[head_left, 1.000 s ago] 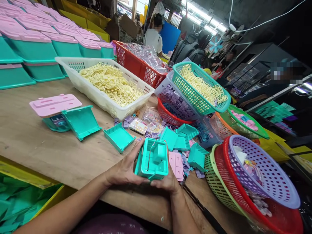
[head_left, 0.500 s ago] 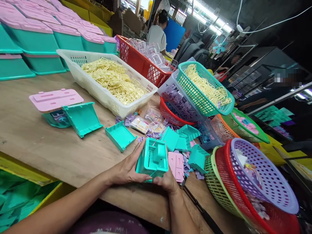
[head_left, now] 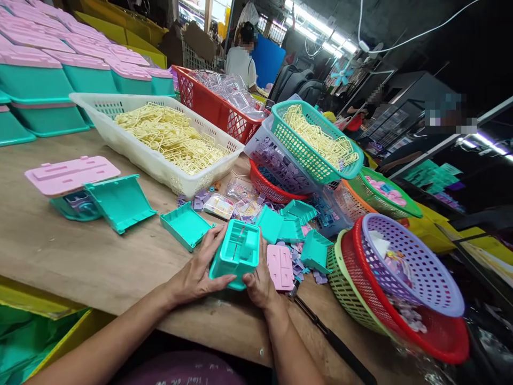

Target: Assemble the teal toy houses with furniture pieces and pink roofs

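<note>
Between my two hands is a teal plastic box (head_left: 236, 251), its recessed, compartmented side facing up. My left hand (head_left: 202, 264) grips its left side, the thumb along the near edge. My right hand (head_left: 260, 272) is wrapped on the right side, thumb at the near corner. Just left of the box lies a teal tray-like panel (head_left: 187, 225). A pink lid (head_left: 280, 267) rests on the table right of my right hand. More teal panels (head_left: 316, 250) lie beyond it among small purple parts (head_left: 298, 264).
A white basket (head_left: 188, 184) of pale yellow pieces stands behind. Stacked colander baskets (head_left: 412, 267) are at right, a black-handled tool (head_left: 332, 339) in front of them. At left sits a pink-lidded box (head_left: 72, 176) with a teal panel against it. A person (head_left: 241, 59) sits farther back.
The view has swung slightly, shifting the scene left. Both hands still hold the teal box, now tilted a little differently, and my right thumb has lifted at its near corner.
</note>
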Action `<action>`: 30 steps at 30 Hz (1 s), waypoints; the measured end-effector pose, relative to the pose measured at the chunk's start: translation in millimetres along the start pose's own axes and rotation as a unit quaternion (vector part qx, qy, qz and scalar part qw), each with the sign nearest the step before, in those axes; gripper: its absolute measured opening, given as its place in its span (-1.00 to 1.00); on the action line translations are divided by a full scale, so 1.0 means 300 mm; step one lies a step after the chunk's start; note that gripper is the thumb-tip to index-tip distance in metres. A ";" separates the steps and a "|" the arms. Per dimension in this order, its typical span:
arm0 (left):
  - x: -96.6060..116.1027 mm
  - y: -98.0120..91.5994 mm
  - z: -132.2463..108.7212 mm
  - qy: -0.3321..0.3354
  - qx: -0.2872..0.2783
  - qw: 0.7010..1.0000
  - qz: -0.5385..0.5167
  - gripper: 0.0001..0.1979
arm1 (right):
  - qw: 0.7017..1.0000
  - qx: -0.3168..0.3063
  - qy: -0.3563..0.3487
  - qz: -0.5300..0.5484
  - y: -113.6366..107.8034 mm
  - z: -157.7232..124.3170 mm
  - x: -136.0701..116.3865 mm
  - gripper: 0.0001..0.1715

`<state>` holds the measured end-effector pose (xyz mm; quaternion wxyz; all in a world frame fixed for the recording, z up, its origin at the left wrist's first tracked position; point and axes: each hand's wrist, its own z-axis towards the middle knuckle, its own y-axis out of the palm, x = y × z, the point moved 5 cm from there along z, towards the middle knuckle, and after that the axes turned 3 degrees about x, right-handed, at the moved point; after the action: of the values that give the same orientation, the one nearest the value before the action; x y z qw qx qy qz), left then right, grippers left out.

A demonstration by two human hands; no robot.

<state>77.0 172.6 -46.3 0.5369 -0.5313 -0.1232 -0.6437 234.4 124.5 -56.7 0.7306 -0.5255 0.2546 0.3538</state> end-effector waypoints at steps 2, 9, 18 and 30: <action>0.014 -0.003 -0.001 0.007 0.008 1.000 0.016 0.08 | 1.000 0.013 -0.003 0.009 -0.006 -0.004 -0.009 0.36; -0.044 -0.004 -0.036 -0.062 -0.035 0.994 -0.085 0.05 | 0.988 0.044 0.045 0.143 -0.091 0.036 -0.012 -0.18; 0.016 -0.054 -0.068 -0.116 -0.035 0.985 -0.127 0.10 | 0.990 0.004 -0.008 0.142 -0.094 0.017 -0.070 -0.24; 0.170 -0.022 -0.062 0.026 -0.065 0.996 0.050 -0.13 | 0.989 0.038 0.007 0.145 -0.107 0.012 -0.127 -0.20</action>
<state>68.5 133.2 -9.6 0.5361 -0.5536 -0.0406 -0.6359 236.1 112.2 -8.3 0.6890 -0.4574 0.3462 0.4429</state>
